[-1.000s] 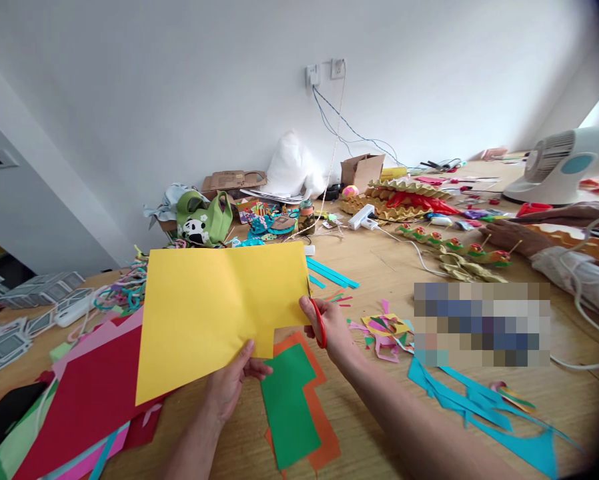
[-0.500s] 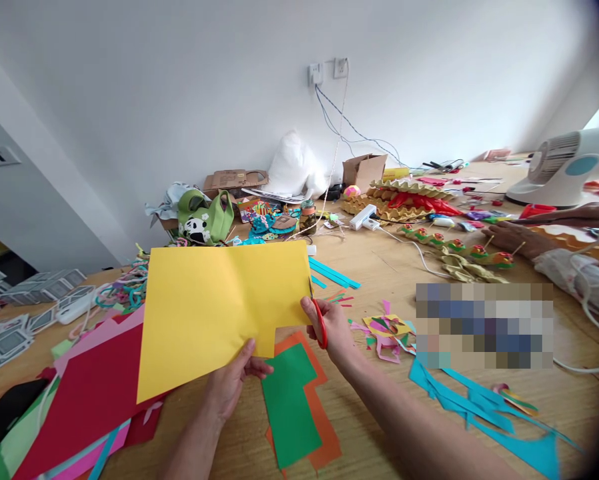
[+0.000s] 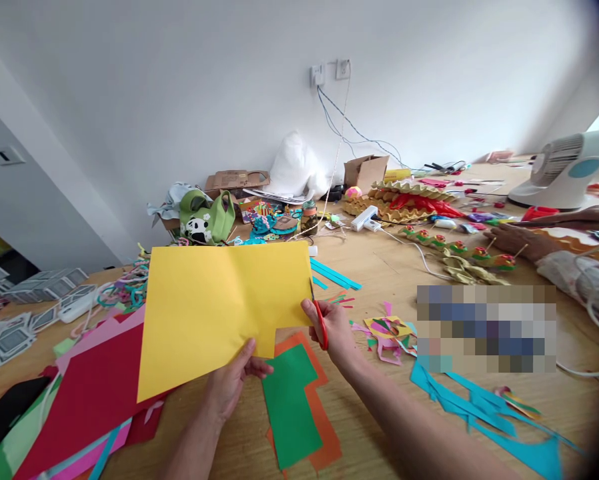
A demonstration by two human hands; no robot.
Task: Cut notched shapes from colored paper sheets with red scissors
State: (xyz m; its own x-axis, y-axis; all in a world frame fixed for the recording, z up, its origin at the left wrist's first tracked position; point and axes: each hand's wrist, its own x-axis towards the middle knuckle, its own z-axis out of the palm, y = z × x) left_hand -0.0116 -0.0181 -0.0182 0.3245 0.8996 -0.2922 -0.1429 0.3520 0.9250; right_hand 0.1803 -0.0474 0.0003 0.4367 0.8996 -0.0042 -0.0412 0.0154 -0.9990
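Note:
A large sheet of yellow paper (image 3: 204,307), with a notch cut from its lower right corner, is raised above the table. My left hand (image 3: 239,373) pinches its lower edge, thumb in front and fingers behind. At the sheet's right edge, my right hand (image 3: 329,327) grips red-handled scissors (image 3: 322,327); their dark blades lie along the paper's edge, mostly hidden. My right thumb also touches the paper there. Below the hands, a green paper piece (image 3: 294,407) rests on an orange paper piece (image 3: 329,433) of similar stepped outline.
Red paper (image 3: 89,393) and other coloured sheets lie at left. Blue offcuts (image 3: 464,400) and small scraps (image 3: 389,327) lie at right. Farther back are a green bag (image 3: 207,217), a power strip (image 3: 364,218) and a white fan (image 3: 564,170). Another person's hand (image 3: 519,241) rests at far right.
The view has shifted very slightly. Both hands, the yellow paper and the scissors hold nearly the same position.

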